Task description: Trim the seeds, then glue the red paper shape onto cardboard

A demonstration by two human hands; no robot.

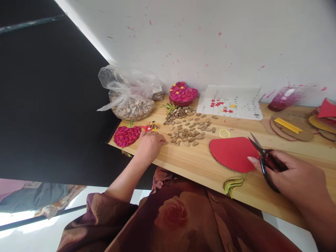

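My right hand (296, 171) grips black-handled scissors (263, 154), their blades parted over the right edge of a red card shape (233, 152). That shape has a yellow loop (225, 133) on top and a green-yellow tassel (233, 185) hanging over the table's front edge. My left hand (151, 143) rests on the table with fingers curled; whatever they hold, if anything, is hidden. Just left of it lies a pink-red heart (127, 136) with a bumpy surface. Red and yellow paper scraps (152, 126) lie right behind the left hand.
Peanut shells (190, 133) spread across the wooden table (183, 155). Behind stand a plastic bag of shells (133, 105), a bumpy heart with yellow stars (183, 93), a paper with star cutouts (223, 101) and a cup of purplish liquid (285, 98). Card pieces (301, 134) lie at right.
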